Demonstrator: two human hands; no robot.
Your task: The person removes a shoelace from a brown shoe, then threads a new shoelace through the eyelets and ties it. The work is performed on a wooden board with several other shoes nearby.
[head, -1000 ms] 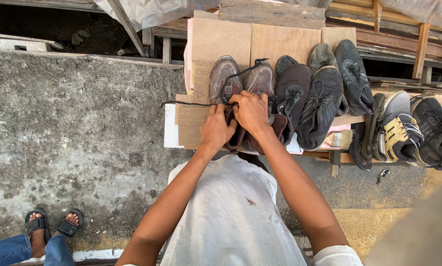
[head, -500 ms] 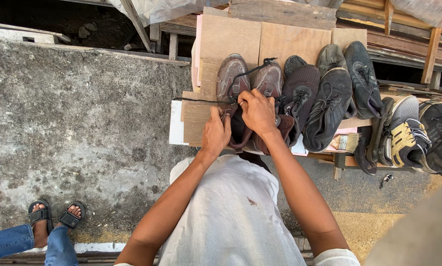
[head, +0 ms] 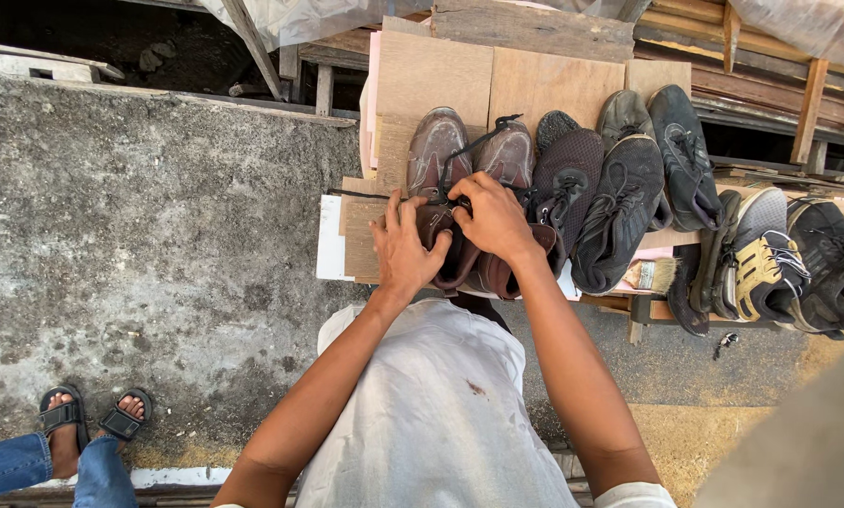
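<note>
From the head camera, the person is bending over a pair of brown shoes [head: 469, 179] that is standing side by side, toes pointing away, on stacked wooden boards [head: 441, 75] serving as the tabletop. Compared with half a second ago, the hands are sitting slightly further apart and the left hand [head: 403, 246] is spreading its fingers over the near part of the left shoe, its grip loosely open, resting on the shoe without clearly pinching anything. The right hand [head: 495, 221] is curling over the tongue area where the two shoes meet, its grip closing around the dark lace [head: 478, 143], which is looping up across the toes; this suggests the lacing is being tightened or threaded, and the shoes themselves are staying where they were.

To the right, a row of dark sneakers [head: 619, 202] is lying along the boards, and beyond them a grey-and-yellow sneaker [head: 765, 254]. At the lower left, another person's sandalled feet [head: 93, 423] are standing on the concrete floor [head: 140, 235].

The right fingertips are hiding the exact hold on the lace, the heels of the brown shoes are lying under both hands, and the rightmost shoes are being cut off by the frame edge.
</note>
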